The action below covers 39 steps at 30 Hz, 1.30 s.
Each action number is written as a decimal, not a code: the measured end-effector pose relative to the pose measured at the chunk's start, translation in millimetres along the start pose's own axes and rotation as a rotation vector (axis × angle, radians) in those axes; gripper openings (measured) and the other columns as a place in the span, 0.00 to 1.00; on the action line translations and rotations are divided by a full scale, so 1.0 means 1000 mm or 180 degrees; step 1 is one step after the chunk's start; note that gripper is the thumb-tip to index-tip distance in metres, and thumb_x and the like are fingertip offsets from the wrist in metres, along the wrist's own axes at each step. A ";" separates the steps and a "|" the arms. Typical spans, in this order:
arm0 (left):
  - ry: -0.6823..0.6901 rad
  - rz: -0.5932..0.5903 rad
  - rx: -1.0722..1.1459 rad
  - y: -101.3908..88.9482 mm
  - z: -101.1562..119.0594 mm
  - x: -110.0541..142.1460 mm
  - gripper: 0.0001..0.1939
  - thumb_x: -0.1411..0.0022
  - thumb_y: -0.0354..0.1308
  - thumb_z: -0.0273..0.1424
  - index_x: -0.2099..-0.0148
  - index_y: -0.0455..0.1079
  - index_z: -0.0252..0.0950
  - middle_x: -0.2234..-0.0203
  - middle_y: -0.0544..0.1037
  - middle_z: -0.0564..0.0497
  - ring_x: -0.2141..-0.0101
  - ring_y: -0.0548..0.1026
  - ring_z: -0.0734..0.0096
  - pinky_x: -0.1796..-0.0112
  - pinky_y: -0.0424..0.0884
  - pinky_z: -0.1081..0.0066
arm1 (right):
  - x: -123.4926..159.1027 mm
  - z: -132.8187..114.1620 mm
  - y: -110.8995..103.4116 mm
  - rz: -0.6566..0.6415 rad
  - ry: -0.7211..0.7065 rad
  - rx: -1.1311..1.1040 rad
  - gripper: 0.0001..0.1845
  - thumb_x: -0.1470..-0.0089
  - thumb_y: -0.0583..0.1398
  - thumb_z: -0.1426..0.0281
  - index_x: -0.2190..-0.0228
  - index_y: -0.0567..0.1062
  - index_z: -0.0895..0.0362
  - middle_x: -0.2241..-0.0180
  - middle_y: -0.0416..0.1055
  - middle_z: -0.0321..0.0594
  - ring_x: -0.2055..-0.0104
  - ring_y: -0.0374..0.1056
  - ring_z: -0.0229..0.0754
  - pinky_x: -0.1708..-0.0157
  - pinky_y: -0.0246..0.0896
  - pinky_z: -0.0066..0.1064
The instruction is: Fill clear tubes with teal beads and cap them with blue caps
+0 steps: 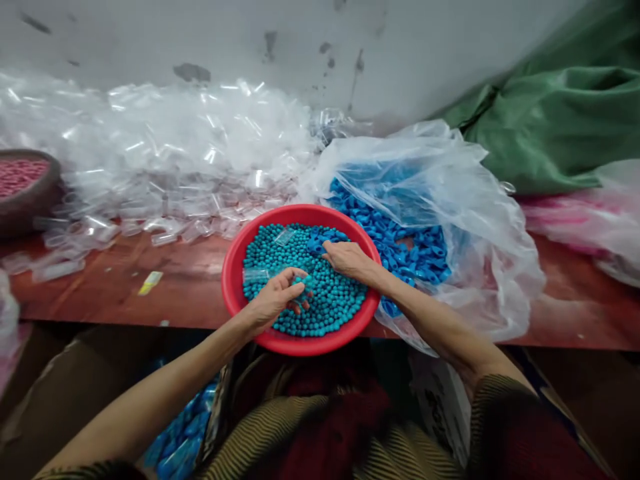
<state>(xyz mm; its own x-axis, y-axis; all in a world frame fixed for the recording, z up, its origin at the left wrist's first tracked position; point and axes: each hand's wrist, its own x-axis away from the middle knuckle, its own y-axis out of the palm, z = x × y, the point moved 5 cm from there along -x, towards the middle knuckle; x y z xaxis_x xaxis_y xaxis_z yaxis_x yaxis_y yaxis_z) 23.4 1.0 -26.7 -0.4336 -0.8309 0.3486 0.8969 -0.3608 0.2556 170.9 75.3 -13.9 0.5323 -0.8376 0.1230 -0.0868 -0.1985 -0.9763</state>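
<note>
A red plastic basin (235, 267) full of small teal balls (330, 300) stands at the table's front edge. My left hand (275, 297) hovers over the balls with its fingers pinched round a small clear tube holding a teal ball. My right hand (347, 259) reaches into the far side of the basin, fingers curled on some blue caps (320, 244) lying on the balls. A few clear tubes (256, 273) lie in the basin.
A clear bag of blue caps (405, 240) sits right of the basin. A heap of clear plastic tubes (165, 160) covers the back of the red table (125, 280). A bowl of pink beads (23, 183) is far left; green cloth (555, 127) at back right.
</note>
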 end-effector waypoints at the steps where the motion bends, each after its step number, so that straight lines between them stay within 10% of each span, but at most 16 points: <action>1: 0.0115 0.0086 -0.0127 -0.001 0.001 -0.001 0.22 0.49 0.61 0.41 0.57 0.59 0.36 0.73 0.72 0.54 0.77 0.72 0.75 0.79 0.64 0.77 | 0.005 -0.004 -0.005 0.0019 -0.0052 -0.0302 0.14 0.38 0.49 0.69 0.59 0.70 0.63 0.64 0.74 0.50 0.64 0.69 0.44 0.65 0.58 0.31; 5: 0.0449 0.0411 -0.0755 -0.004 0.003 -0.002 0.15 0.47 0.57 0.37 0.58 0.61 0.36 0.77 0.66 0.58 0.80 0.66 0.79 0.81 0.60 0.77 | 0.031 -0.027 -0.014 -0.0265 -0.0402 -0.1385 0.16 0.37 0.47 0.66 0.55 0.69 0.58 0.63 0.73 0.42 0.62 0.68 0.40 0.62 0.58 0.29; 11: 0.0496 0.0502 -0.1206 -0.004 0.000 0.000 0.10 0.43 0.52 0.33 0.58 0.61 0.37 0.79 0.62 0.60 0.81 0.63 0.79 0.79 0.60 0.76 | 0.050 -0.018 -0.005 -0.0881 -0.0005 -0.0182 0.15 0.39 0.49 0.65 0.63 0.72 0.59 0.69 0.73 0.47 0.65 0.69 0.47 0.67 0.55 0.32; 19: 0.0291 0.0419 -0.0858 -0.002 0.005 0.001 0.11 0.45 0.54 0.33 0.59 0.60 0.37 0.78 0.66 0.59 0.83 0.62 0.81 0.82 0.58 0.78 | 0.042 -0.029 -0.013 0.0131 -0.0270 -0.1279 0.13 0.43 0.54 0.70 0.56 0.68 0.58 0.64 0.73 0.41 0.65 0.67 0.39 0.65 0.55 0.27; 25: 0.0073 0.0535 -0.0584 -0.005 0.001 0.002 0.14 0.46 0.56 0.37 0.59 0.61 0.37 0.77 0.68 0.58 0.85 0.64 0.83 0.86 0.53 0.80 | 0.057 -0.028 0.000 0.0077 -0.0175 -0.0608 0.12 0.41 0.48 0.73 0.61 0.70 0.56 0.66 0.72 0.42 0.67 0.66 0.39 0.70 0.52 0.27; 29: 0.0036 0.0496 -0.0699 -0.006 -0.001 0.000 0.15 0.46 0.56 0.37 0.58 0.60 0.37 0.76 0.68 0.58 0.84 0.65 0.81 0.86 0.54 0.80 | 0.055 -0.020 -0.002 0.0335 0.0123 -0.1638 0.13 0.41 0.50 0.66 0.57 0.69 0.57 0.71 0.71 0.38 0.71 0.65 0.37 0.71 0.54 0.26; 33: 0.0377 0.0468 -0.0938 -0.005 0.002 0.001 0.13 0.45 0.54 0.35 0.58 0.62 0.38 0.75 0.66 0.57 0.81 0.63 0.79 0.81 0.60 0.77 | 0.045 -0.026 0.005 -0.0028 0.0193 -0.2794 0.14 0.41 0.50 0.62 0.67 0.70 0.58 0.81 0.64 0.31 0.79 0.58 0.33 0.76 0.52 0.25; 39: 0.0897 0.0633 -0.1584 -0.005 0.007 0.006 0.11 0.42 0.53 0.32 0.56 0.65 0.39 0.67 0.69 0.53 0.70 0.66 0.72 0.68 0.65 0.73 | 0.049 -0.011 -0.002 -0.0412 0.0342 -0.2398 0.15 0.45 0.53 0.65 0.79 0.67 0.58 0.84 0.60 0.30 0.81 0.54 0.31 0.79 0.48 0.25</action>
<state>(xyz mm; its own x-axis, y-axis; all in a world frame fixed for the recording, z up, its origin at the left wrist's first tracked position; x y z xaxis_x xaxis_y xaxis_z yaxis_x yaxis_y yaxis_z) 15.8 0.3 -19.1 -0.2748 -0.9584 0.0768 0.9208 -0.2853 -0.2661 188.0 29.3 -4.2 0.4960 -0.8212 0.2821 -0.5997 -0.5590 -0.5726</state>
